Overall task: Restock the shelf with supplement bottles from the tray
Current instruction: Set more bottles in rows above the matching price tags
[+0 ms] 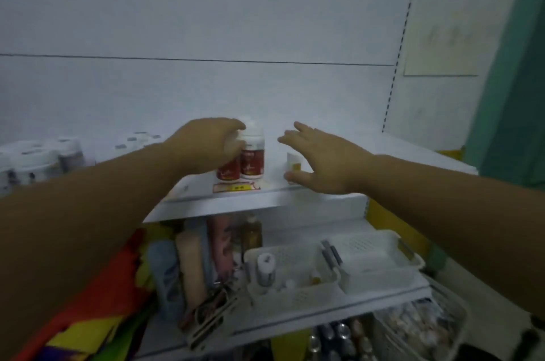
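Left hand point(211, 143) covers most of 1 red-labelled bottle point(228, 170). Small white item point(294, 163) half hidden behind right hand point(323, 158). Label print unreadable. Left-edge jars point(32, 164) blurred.

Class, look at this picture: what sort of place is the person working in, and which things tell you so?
Probably a small shop or pharmacy aisle. White retail shelf with a price label on its edge, red-labelled supplement bottles lined up, and white baskets of small goods below.
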Demonstrator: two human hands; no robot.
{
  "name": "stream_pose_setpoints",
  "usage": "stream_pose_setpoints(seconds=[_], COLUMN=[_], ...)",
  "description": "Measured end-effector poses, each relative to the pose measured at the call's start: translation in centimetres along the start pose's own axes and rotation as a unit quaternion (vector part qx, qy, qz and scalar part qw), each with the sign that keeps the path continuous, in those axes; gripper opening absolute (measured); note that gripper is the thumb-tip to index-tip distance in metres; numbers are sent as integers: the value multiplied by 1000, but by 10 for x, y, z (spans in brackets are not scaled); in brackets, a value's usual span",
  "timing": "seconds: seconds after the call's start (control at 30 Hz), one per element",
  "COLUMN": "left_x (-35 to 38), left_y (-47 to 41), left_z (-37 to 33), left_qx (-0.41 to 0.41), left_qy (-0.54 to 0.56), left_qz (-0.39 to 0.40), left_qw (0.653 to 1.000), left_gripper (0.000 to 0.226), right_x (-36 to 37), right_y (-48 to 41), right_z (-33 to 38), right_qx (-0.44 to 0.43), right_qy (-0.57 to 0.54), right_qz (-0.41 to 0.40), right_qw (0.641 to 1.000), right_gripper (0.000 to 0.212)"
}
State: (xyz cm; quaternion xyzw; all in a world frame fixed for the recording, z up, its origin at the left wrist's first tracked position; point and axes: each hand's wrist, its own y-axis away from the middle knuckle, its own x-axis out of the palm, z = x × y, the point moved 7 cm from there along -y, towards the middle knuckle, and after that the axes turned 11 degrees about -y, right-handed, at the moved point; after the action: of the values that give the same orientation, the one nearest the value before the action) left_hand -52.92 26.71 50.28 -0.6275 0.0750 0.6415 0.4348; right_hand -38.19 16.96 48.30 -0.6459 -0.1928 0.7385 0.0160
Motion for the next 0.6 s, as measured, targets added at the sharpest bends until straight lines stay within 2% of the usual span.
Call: stream_pose_setpoints(seconds=[0.1, 0.23, 0.33, 0.47, 0.6], left_x=[8, 62, 119, 198, 285], left_y=[29, 63, 76, 84, 89], left_z=[-61, -112, -125, -130, -130], left_qx=[72, 113, 76, 34, -27], left_qy=[-16, -15, 7, 29, 149], left_qz=[-49, 43, 122, 186, 235], left_qw=[996, 993, 990, 982, 960], left_gripper=[39, 30, 26, 14, 22], right_x=[26, 70, 107, 164, 245], right_y=[45, 84, 98, 104, 108], right_z=[-13, -31, -56, -99, -139], right_qx=[-10, 17, 39, 90, 158], right_qy=[2, -6, -12, -54, -33], right_qz=[39, 122, 158, 177, 231], right_qw=[999, 992, 987, 979, 959], right_gripper=[57, 45, 37, 30, 37])
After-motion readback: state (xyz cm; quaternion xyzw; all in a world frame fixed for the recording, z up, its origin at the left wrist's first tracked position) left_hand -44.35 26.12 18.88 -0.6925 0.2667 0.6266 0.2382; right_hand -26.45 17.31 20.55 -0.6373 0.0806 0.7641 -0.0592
